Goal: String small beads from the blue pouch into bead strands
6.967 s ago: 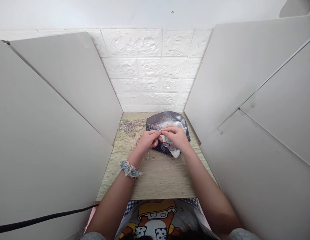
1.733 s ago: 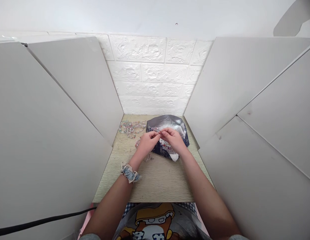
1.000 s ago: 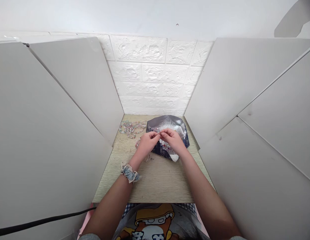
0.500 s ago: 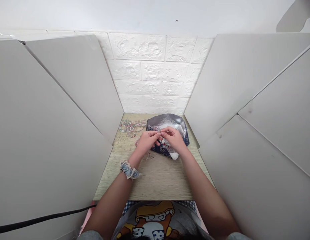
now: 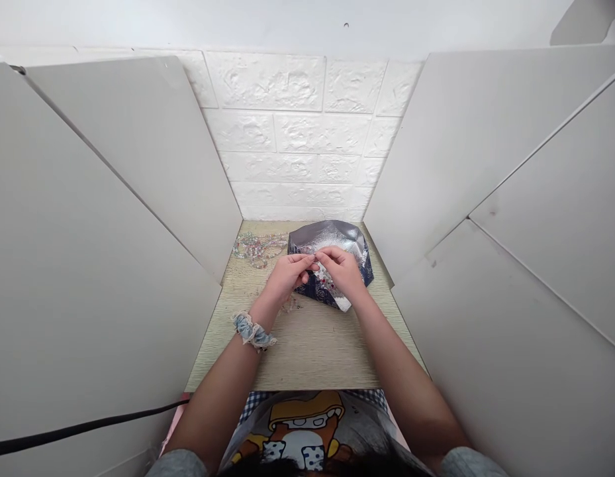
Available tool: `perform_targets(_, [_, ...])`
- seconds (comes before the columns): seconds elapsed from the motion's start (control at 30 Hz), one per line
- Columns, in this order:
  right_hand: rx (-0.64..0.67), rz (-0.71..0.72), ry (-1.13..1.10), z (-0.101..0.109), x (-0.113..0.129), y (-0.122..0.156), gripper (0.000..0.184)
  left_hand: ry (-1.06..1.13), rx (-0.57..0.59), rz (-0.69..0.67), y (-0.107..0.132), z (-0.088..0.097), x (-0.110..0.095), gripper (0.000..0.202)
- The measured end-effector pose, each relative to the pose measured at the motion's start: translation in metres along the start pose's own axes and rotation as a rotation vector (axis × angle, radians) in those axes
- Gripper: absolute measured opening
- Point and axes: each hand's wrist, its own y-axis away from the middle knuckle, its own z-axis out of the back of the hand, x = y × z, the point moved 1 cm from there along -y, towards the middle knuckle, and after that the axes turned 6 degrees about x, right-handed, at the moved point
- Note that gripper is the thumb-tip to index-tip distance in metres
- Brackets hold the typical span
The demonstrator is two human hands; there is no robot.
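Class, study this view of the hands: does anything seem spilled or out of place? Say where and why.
Yes: a few loose beads lie on the wood-grain board just below the left hand, apart from the tangled bead strands at the back. They look spilled, lying outside the crumpled silver-and-navy bag.

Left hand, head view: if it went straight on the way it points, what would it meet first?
Most likely the bare right hand, its fingertips almost meeting those of the bare left hand; depth is unclear.
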Motion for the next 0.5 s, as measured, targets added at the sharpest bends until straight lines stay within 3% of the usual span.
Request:
perform_targets(0.37, [-0.054,0.110,0.216,-0.0010,0.0017,0.0024,0.015,0.115,0.049,0.055,0.0003,-0.0040,0.0003,0.028])
perform_targets(0.5, [-0.011,0.148,0.233,-0.0008,0.0008,0.0016,0.015,0.200,0.090,0.119,0.0022,-0.0069,-0.0025,0.029])
